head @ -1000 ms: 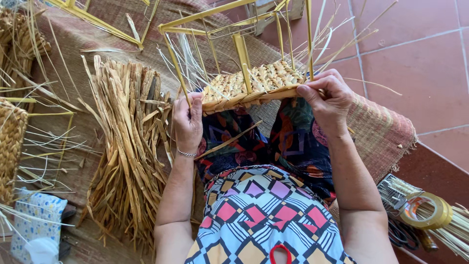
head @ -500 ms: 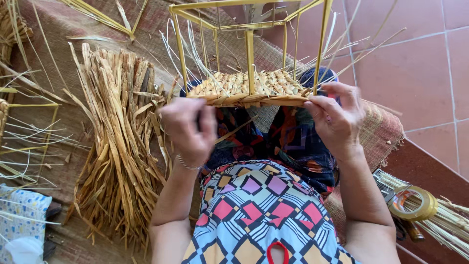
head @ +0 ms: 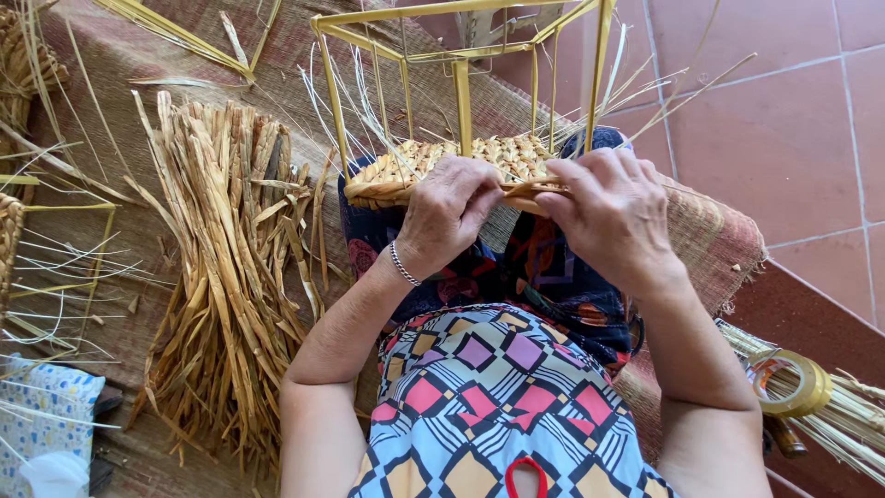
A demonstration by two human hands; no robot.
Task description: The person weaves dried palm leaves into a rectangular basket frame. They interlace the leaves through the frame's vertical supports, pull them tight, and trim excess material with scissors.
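A large woven mat (head: 701, 240) covers the floor under the person and reaches to the red floor tiles (head: 793, 120) on the right, where there is open room. On the mat, at the person's left, lies a big bundle of dried straw strips (head: 226, 277); it fills most of the space on that side. On the person's knees rests a half-made woven basket (head: 433, 166) built on a yellow frame (head: 461, 83); its flat plaited bottom is finished, thin pale strands stand up from it, and nothing is inside it. The 2 hands meet at the near edge of the basket. The left hand (head: 447, 217), with a bracelet on the wrist, has its fingers curled and pinching a straw strip (head: 527, 187) at the rim. The right hand (head: 613, 217) also grasps this strip with bent fingers, touching the left hand's fingertips. At the far right, beside the person's elbow, a roll of tape (head: 784, 383) lies on a bundle of thin reeds (head: 848, 424). At the lower left corner is a small patterned cloth bag (head: 46, 406).
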